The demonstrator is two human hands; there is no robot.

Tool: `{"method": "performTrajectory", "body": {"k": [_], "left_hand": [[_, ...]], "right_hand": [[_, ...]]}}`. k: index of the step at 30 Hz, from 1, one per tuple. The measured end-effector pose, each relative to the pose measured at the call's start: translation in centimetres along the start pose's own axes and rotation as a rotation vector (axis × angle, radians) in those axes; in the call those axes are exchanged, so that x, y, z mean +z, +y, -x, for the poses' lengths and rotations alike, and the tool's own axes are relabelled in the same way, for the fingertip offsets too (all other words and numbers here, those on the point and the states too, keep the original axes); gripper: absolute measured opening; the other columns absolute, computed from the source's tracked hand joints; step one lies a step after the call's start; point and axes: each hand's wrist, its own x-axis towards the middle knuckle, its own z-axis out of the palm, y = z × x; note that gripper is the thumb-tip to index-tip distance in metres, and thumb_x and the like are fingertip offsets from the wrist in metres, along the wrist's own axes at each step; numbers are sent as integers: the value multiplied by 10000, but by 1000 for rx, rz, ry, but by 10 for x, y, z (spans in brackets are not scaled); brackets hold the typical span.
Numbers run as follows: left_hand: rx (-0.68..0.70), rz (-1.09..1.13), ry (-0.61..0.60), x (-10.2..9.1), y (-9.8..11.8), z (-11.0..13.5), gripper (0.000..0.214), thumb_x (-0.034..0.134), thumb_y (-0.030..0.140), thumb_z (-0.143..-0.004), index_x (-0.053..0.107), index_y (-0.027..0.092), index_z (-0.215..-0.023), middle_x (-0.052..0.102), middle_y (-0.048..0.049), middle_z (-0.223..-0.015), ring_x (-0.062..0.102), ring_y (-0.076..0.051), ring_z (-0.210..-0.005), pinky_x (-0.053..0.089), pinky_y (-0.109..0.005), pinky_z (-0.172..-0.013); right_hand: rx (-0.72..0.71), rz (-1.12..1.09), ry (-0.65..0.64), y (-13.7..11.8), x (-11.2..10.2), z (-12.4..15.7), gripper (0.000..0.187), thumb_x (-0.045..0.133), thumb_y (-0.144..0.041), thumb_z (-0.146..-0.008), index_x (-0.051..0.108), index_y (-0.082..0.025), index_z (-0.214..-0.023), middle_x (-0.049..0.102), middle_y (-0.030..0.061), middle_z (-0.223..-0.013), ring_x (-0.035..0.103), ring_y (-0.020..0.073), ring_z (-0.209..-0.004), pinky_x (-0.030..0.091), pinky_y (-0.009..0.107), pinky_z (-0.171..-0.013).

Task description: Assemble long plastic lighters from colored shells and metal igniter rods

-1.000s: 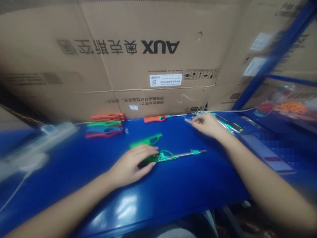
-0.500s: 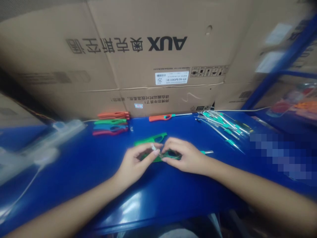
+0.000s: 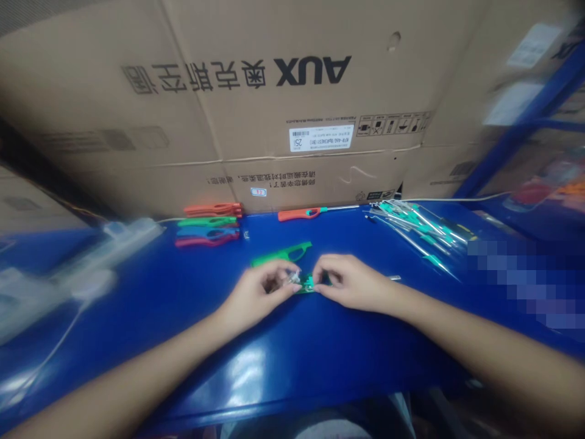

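Observation:
Both my hands meet over a green long-nosed lighter body [image 3: 307, 285] lying on the blue table [image 3: 320, 341]. My left hand [image 3: 260, 291] pinches a small pale part against its handle end. My right hand [image 3: 351, 283] grips the lighter's middle with closed fingers; the metal tip [image 3: 393, 278] pokes out past it. A loose green handle shell [image 3: 283, 253] lies just behind my hands.
Orange, green, blue and red handle shells [image 3: 208, 224] are stacked at the back left. An orange lighter [image 3: 306, 213] lies along the cardboard box [image 3: 274, 110]. Several metal rods with green collars [image 3: 414, 228] are piled at the back right. A blurred white device [image 3: 68, 268] sits at the left.
My right hand came from the rod pile at the back right to the green lighter, and my left hand went from lying flat on it to pinching a small part.

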Motion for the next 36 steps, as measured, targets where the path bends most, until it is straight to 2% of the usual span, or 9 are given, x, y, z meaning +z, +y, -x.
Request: {"method": "performTrajectory", "body": {"k": [2, 8, 14, 18, 24, 27, 31, 33, 36], "left_hand": [[-4, 11, 0, 0, 1, 0, 313, 733, 362, -854, 675, 152, -1080, 584, 23, -725, 532, -110, -629, 439, -225, -602], [-4, 6, -33, -2, 1, -1, 280, 722, 353, -863, 667, 143, -1039, 561, 26, -726, 498, -101, -624, 410, -217, -589], [4, -16, -40, -3, 3, -2, 291, 709, 349, -875, 692, 148, -1084, 552, 32, -694, 476, -97, -596, 386, -213, -571], [10, -23, -47, -3, 4, -2, 279, 703, 346, -878, 702, 147, -1074, 571, 24, -697, 484, -99, -597, 391, -211, -566], [16, -35, -41, -3, 2, -3, 281, 714, 346, -870, 710, 148, -1069, 609, 10, -714, 511, -100, -603, 421, -209, -570], [11, -26, -33, -3, 2, -3, 280, 730, 335, -849, 719, 145, -1054, 640, 2, -714, 541, -103, -599, 444, -209, -571], [-38, -20, -42, -4, 2, -2, 300, 758, 345, -817, 749, 138, -1034, 699, -27, -736, 595, -121, -618, 488, -222, -591], [-53, -26, -49, -5, 2, -2, 301, 765, 347, -811, 765, 141, -1030, 723, -39, -760, 614, -127, -632, 495, -220, -589], [-60, -21, -55, -5, 4, -1, 296, 765, 345, -812, 777, 146, -1030, 741, -42, -768, 626, -125, -614, 498, -209, -561]], "right_hand": [[21, -11, -13, 1, -2, -1, 95, 696, -102, -818, 650, -170, -868, 614, -13, -806, 477, 86, -592, 383, 227, -600], [-66, 153, -80, 4, -1, 2, 120, 659, -199, -904, 654, -208, -1024, 633, 37, -1015, 579, 156, -817, 419, 264, -691], [-112, 309, -122, 2, 2, 5, 204, 606, -249, -948, 637, -231, -1149, 608, 58, -1116, 606, 169, -812, 411, 271, -657], [-117, 329, -103, 2, 5, 6, 187, 599, -230, -947, 648, -232, -1128, 589, 59, -1136, 592, 151, -774, 399, 262, -639], [-64, 130, -35, 2, 6, 4, 92, 645, -172, -896, 664, -215, -975, 604, 27, -1019, 570, 135, -780, 401, 243, -672], [-31, 1, -15, 0, 3, 2, 62, 657, -152, -870, 661, -195, -914, 608, -6, -850, 505, 101, -648, 377, 227, -623], [66, -130, -30, -3, 0, 0, 44, 655, -192, -860, 669, -186, -901, 504, -67, -608, 408, 82, -518, 333, 212, -541], [89, -173, -52, -1, 0, -1, 66, 664, -229, -857, 673, -182, -903, 488, -72, -580, 411, 83, -515, 334, 208, -532], [120, -262, -80, 3, 2, -1, 111, 661, -272, -871, 683, -171, -911, 569, -42, -632, 434, 84, -534, 360, 207, -536]]}}
